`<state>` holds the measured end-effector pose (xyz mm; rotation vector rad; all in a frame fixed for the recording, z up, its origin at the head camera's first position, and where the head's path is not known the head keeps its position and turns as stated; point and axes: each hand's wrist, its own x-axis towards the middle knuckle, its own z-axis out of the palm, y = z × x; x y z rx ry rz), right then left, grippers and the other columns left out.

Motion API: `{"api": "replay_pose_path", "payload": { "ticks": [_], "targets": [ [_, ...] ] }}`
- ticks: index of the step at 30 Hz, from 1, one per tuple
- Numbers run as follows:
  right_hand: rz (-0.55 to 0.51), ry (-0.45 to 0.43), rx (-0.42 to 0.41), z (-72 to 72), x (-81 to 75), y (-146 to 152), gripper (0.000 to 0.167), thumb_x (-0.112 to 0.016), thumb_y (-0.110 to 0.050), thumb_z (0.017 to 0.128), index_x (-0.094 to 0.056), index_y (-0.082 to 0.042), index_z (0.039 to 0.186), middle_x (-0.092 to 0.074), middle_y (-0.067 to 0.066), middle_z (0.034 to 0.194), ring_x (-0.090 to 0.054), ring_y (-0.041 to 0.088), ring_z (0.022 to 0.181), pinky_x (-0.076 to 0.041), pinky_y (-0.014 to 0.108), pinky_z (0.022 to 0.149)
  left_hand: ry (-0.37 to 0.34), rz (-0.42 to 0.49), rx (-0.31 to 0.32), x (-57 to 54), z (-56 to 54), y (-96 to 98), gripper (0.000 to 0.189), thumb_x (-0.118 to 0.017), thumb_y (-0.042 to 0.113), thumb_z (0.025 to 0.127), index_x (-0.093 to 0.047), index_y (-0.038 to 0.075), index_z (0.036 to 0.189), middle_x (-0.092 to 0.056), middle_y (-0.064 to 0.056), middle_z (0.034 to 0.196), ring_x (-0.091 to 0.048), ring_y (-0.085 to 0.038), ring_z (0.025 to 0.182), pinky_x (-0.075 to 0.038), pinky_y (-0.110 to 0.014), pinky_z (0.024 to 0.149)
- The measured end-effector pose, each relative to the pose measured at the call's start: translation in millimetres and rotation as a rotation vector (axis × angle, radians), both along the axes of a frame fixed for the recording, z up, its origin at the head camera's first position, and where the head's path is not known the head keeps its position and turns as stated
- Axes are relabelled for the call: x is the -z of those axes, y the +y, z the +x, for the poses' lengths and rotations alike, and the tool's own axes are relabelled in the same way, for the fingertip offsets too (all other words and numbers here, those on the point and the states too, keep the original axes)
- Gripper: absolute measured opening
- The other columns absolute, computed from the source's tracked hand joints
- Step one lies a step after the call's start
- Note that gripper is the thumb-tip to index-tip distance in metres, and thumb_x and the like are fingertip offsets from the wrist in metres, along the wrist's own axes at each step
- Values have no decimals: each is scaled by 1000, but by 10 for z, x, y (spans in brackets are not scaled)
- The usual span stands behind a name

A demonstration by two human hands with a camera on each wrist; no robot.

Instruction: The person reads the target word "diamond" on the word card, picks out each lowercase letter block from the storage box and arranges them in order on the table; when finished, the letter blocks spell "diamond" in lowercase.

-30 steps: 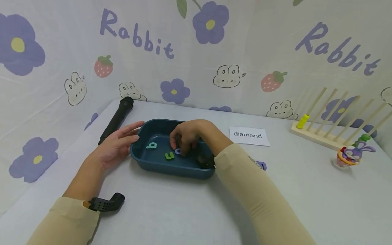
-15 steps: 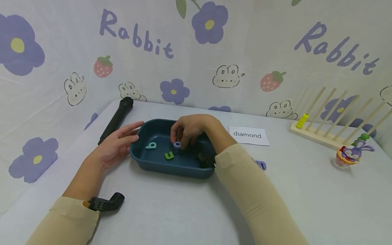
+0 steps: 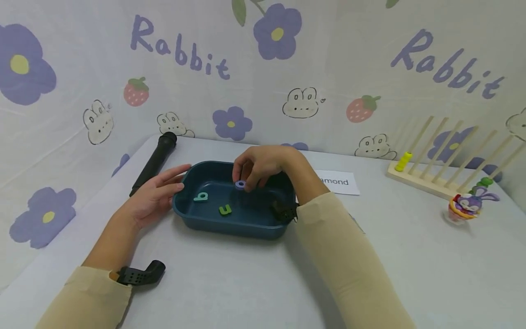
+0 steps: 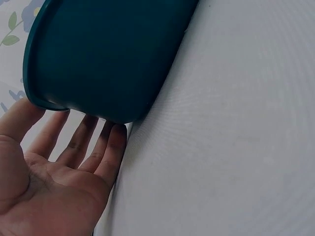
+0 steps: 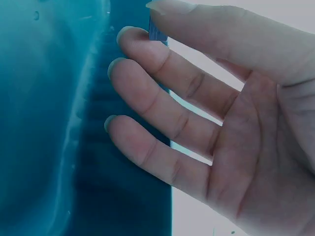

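Note:
Over the dark teal tray [image 3: 234, 232], my right hand [image 3: 265, 169] pinches a small purple letter [image 3: 240, 184], ring-shaped like an "o", between thumb and index finger. In the right wrist view only an edge of the purple letter [image 5: 157, 32] shows; the other fingers are loosely bent. On the tray's floor lie a teal letter [image 3: 201, 196] and a green letter [image 3: 225, 209]. My left hand [image 3: 154, 198] touches the tray's left end with extended fingers. The left wrist view has the left hand's fingertips [image 4: 117, 135] against the tray's outer wall.
A black microphone [image 3: 155, 162] lies left of the tray. Behind my right forearm is a white card [image 3: 339, 183], its printed word partly covered. At the right stand a wooden rack with pegs [image 3: 423, 183] and a rabbit-figure toy [image 3: 466, 205]. A patterned cloth hangs behind.
The right hand has lifted the purple letter off the tray floor and moved it back and up. The right arm now covers part of the card. The left hand stays put.

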<state>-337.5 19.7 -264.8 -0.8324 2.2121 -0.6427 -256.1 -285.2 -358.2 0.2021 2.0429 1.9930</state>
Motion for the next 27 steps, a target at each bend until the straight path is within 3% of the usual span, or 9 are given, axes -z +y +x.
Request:
{"api": "replay_pose_path", "payload": {
  "ticks": [6,12,21,27],
  "targets": [
    [-53,13,7,77,-71,128,25,-77,-12,90,-70,-15,113,-70,7,108,-66,24,100,-59,38,87,5,-11,15,2,11,-9,61,-56,21,107,-32,18,163,-21,-14,172,-37,-31,149,-52,-20,99],
    [-103,22,20,152,-116,258,26,-73,-15,91,-68,-12,116,-71,8,105,-68,25,96,-59,37,87,11,-26,16,12,26,-16,62,-58,23,107,-32,18,163,-21,-15,171,-43,-24,143,-52,-20,99],
    [-155,117,85,283,-185,504,25,-71,-24,95,-69,-17,119,-73,10,107,-71,33,98,-59,38,86,6,-11,16,-10,31,-3,62,-58,24,107,-32,19,163,-20,-15,172,-49,-15,135,-53,-20,98],
    [-193,160,134,384,-198,668,26,-71,-26,95,-68,-17,120,-72,9,106,-70,37,96,-58,39,85,11,-18,23,-3,13,11,61,-56,23,108,-32,19,163,-19,-15,172,-46,-19,140,-53,-20,98]
  ]
}}
